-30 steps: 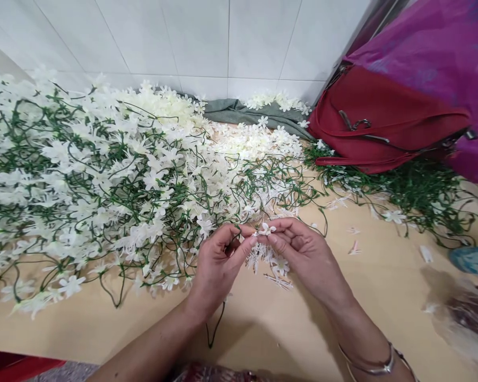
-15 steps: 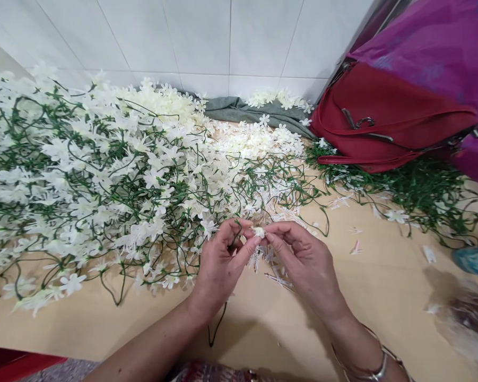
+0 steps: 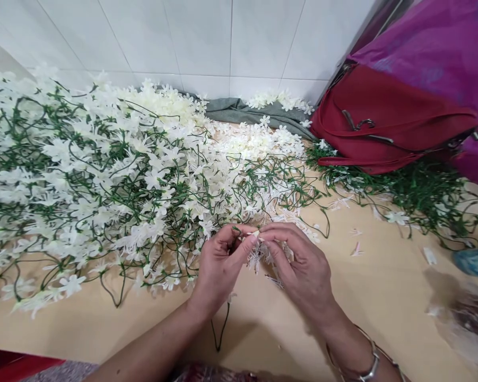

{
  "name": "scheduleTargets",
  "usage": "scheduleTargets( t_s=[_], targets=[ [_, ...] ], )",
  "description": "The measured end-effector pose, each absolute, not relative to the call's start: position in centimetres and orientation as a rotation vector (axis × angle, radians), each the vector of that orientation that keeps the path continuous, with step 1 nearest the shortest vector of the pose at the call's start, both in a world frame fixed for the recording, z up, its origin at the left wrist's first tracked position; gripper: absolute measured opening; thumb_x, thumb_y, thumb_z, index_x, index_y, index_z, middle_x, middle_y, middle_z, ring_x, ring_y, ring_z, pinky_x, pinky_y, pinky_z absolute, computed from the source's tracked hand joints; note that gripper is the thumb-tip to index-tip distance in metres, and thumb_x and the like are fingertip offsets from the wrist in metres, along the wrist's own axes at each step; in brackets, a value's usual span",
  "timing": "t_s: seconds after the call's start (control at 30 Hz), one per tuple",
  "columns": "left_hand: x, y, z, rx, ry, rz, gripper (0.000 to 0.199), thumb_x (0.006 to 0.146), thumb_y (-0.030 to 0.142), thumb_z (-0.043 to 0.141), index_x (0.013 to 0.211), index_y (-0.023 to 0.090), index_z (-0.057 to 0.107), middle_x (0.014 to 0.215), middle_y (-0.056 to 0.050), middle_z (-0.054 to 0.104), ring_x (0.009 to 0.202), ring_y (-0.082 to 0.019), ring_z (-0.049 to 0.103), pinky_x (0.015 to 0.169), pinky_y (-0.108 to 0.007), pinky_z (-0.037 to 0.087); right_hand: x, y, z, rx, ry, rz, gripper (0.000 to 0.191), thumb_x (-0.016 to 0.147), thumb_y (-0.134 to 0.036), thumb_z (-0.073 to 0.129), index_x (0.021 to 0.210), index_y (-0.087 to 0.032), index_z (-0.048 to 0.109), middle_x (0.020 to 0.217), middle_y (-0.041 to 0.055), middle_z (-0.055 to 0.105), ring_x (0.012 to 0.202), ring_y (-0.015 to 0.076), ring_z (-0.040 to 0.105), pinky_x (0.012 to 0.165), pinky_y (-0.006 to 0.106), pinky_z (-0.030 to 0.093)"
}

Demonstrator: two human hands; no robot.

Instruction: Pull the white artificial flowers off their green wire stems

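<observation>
Thumb and forefinger of my left hand [image 3: 220, 263] pinch a small white artificial flower [image 3: 255, 234], mostly hidden by the fingers. My right hand [image 3: 302, 265] meets it from the other side, its fingertips closed on the same flower. From under my left hand a thin green stem [image 3: 222, 331] hangs down, with a bit of white petal beside it. Just beyond my fingers lie loose white stamens [image 3: 272, 199] and green stems [image 3: 298, 183]. A large heap of white artificial flowers on green stems [image 3: 103, 175] spreads to the left.
Loose white blossoms [image 3: 254, 140] lie near the tiled wall [image 3: 199, 37], by a grey-green cloth [image 3: 231, 109]. At right, a red bag [image 3: 390, 116] rests on green stems [image 3: 425, 196], under a purple plastic bag [image 3: 453, 58]. A clear plastic bag [image 3: 469, 323] sits at the right edge.
My right fingers have shifted over the flower, which now shows less between the fingertips. The hanging stem has swung slightly. My left hand has barely moved.
</observation>
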State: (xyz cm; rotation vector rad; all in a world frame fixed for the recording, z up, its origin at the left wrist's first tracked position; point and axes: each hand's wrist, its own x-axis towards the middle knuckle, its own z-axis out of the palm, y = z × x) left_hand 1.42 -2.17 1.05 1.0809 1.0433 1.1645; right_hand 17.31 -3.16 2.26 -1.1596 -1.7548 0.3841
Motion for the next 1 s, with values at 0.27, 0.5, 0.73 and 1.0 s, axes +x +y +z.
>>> scheduleTargets(
  t_s=[0.27, 0.5, 0.73, 1.0],
  targets=[
    [1.5, -1.6, 1.5, 0.956, 0.917, 1.315, 0.022, 0.083, 0.035, 0.086, 0.082, 0.018, 0.072, 0.097, -0.001, 0.071, 0.069, -0.008, 0.057, 0.065, -0.019, 0.048, 16.2, -3.5, 1.9, -1.125, -1.758, 0.273, 0.031, 0.093, -0.006, 0.069, 0.119, -0.023, 0.064, 0.108, 0.0062, 0.077, 0.103, 0.0190, 0.073, 0.094, 0.033, 0.059],
    [1.5, -1.6, 1.4, 0.895, 0.966, 1.309, 0.033, 0.080, 0.043, 0.088, 0.083, 0.018, 0.067, 0.064, 0.006, 0.059, 0.053, -0.006, 0.049, 0.052, -0.016, 0.043, 15.8, -3.5, 2.1, -1.107, -1.831, 0.134, 0.035, 0.093, -0.006, 0.070, 0.122, -0.026, 0.066, 0.104, 0.0063, 0.078, 0.096, 0.0209, 0.074, 0.088, 0.037, 0.061],
    [1.8, -2.0, 1.3, 0.915, 0.952, 1.288, 0.028, 0.082, 0.041, 0.087, 0.083, 0.017, 0.071, 0.068, 0.004, 0.062, 0.053, -0.006, 0.050, 0.049, -0.017, 0.045, 16.1, -3.3, 2.3, -1.121, -1.798, 0.081, 0.031, 0.092, -0.005, 0.071, 0.116, -0.025, 0.069, 0.102, 0.0073, 0.077, 0.092, 0.0212, 0.074, 0.083, 0.039, 0.061],
    [1.9, -2.6, 1.2, 0.962, 0.908, 1.334, 0.018, 0.089, 0.032, 0.082, 0.085, 0.017, 0.072, 0.071, 0.003, 0.068, 0.055, -0.006, 0.058, 0.057, -0.019, 0.051, 16.5, -3.3, 2.5, -1.075, -1.745, 0.211, 0.031, 0.091, -0.002, 0.068, 0.109, -0.026, 0.074, 0.104, 0.0069, 0.077, 0.092, 0.0189, 0.074, 0.081, 0.035, 0.063]
  ],
)
